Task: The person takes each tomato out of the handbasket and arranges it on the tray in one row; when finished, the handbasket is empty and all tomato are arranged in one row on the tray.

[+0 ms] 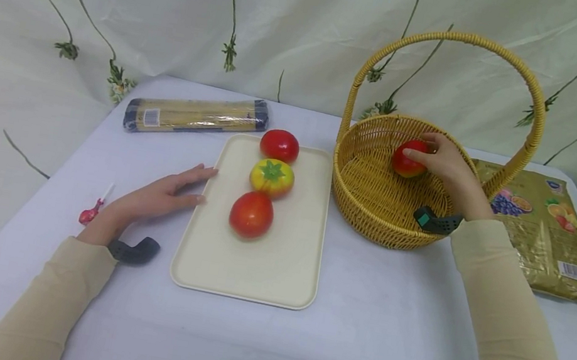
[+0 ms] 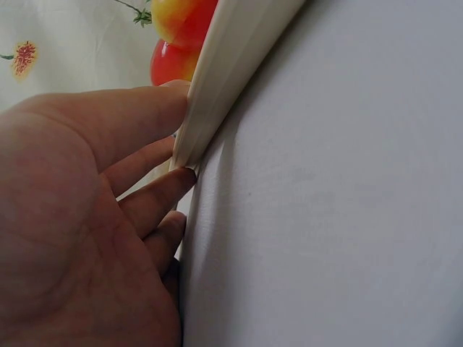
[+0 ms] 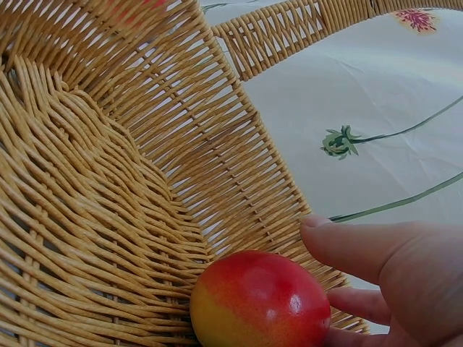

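Note:
Inside the wicker basket (image 1: 373, 223), my right hand (image 1: 448, 165) reaches around a glossy red-and-yellow fruit, mango-like (image 3: 257, 303). In the right wrist view its thumb stands apart from the fruit's skin, while other fingers lie against the far side, partly hidden. My left hand (image 1: 162, 197) touches the left rim of a cream tray (image 1: 250, 269) with thumb and fingertips, fingers fairly straight. On that tray sit a red fruit (image 1: 280, 145), a yellow-orange fruit with a green leafy top (image 1: 271, 178) and a red-orange fruit (image 1: 251, 214), in a column.
A wrapped tan roll with dark ends (image 1: 196, 115) lies behind the tray. By my left wrist is a red lollipop (image 1: 89, 215). A gold fruit-printed bag (image 1: 559, 238) lies right of the basket. The basket's tall handle (image 1: 475, 39) arches above my right hand.

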`<state>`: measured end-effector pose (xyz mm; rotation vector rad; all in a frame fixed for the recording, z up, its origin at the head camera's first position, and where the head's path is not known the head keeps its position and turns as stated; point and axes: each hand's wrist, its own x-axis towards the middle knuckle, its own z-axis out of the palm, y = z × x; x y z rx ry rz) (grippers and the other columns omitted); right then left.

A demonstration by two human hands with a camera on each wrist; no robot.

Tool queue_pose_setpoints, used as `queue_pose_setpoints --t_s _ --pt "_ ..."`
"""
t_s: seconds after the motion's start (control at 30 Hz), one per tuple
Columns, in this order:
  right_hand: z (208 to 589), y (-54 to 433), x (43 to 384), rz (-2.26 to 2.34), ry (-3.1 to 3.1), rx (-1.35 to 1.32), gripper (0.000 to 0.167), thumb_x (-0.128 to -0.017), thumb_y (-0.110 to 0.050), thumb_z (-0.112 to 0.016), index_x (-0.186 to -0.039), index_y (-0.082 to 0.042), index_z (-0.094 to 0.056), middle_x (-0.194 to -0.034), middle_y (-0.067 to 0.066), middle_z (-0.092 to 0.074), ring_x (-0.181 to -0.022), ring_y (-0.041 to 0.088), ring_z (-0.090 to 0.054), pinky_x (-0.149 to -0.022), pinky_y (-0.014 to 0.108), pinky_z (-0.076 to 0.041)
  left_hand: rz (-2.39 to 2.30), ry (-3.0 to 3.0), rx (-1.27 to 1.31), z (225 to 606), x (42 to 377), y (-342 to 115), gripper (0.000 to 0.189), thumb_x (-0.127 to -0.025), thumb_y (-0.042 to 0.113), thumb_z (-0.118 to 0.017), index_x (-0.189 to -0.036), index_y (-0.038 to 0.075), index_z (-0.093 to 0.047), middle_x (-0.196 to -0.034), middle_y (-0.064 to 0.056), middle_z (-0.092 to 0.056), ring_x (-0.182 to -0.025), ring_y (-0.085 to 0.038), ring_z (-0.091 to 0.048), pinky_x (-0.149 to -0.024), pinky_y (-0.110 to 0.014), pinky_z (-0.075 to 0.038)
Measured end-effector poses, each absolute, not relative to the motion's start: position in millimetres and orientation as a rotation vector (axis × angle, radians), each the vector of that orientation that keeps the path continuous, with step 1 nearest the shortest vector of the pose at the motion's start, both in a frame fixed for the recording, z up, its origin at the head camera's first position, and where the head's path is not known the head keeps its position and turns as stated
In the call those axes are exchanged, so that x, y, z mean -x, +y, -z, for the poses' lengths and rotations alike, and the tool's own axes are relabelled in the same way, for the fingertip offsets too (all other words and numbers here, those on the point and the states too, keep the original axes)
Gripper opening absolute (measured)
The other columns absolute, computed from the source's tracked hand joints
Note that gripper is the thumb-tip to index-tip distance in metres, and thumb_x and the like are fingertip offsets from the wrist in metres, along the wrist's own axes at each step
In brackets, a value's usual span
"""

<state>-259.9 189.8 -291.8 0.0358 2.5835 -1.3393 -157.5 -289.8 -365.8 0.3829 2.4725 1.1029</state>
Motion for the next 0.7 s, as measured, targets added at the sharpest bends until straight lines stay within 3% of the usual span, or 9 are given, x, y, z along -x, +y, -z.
queue_pose_setpoints --t_s 0.7 --pt "298.3 197.1 260.3 1.287 2.58 -0.031 0.075 -0.093 -0.024 -0.059 -0.146 0.005 -0.014 -0.145 0.028 -0.022 -0.13 0.042 -0.026 -0.106 0.051 -0.023 -1.095 2.475 -0.378 367.2 158.4 -290.9 0.064 -0.093 0.042 -0.055 -0.149 0.028 -0.026 -0.156 -0.006 -0.006 -0.14 -0.026 -0.001 -0.107 -0.056 -0.008"
